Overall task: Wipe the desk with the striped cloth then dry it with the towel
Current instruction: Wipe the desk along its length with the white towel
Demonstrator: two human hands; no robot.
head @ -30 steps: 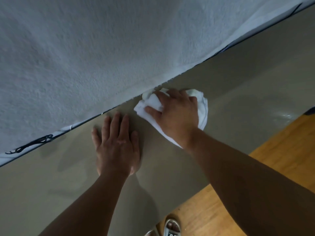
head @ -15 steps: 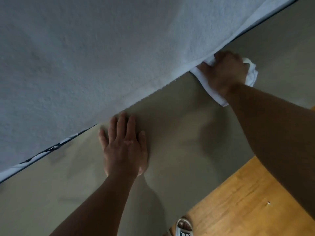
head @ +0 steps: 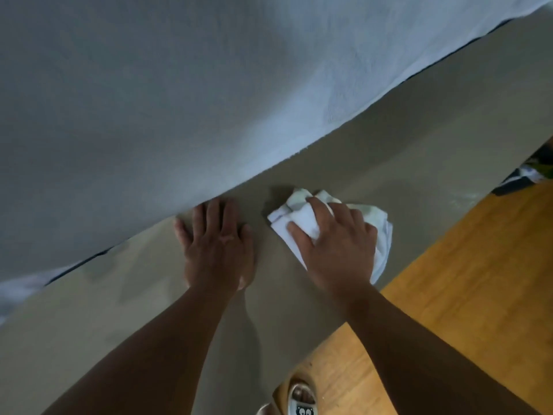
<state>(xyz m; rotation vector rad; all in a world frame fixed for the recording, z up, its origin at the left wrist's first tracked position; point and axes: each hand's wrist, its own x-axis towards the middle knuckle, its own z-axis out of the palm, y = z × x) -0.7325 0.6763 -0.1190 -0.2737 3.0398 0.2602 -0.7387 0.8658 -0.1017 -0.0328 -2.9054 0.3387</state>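
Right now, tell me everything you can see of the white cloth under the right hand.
The white cloth is soft, towel-like fabric, bunched into a thick pad with folded layers showing at one corner. It lies on the grey-brown desk. The right hand grips and presses it from above, covering its middle; fabric shows either side. The left hand lies apart from it.

Desk [head: 404, 139]: plain taupe. Cloth [head: 302, 218]: white, faint greenish patches. Floor [head: 478, 280]: orange-brown wood grain. Large fabric [head: 209, 85]: pale blue-grey.

Two hands: left hand [head: 218, 250], right hand [head: 338, 244]. One white cloth [head: 302, 218]. One worktop [head: 374, 151]. One large pale sheet [head: 179, 100]. One slipper [head: 302, 399] in full view.
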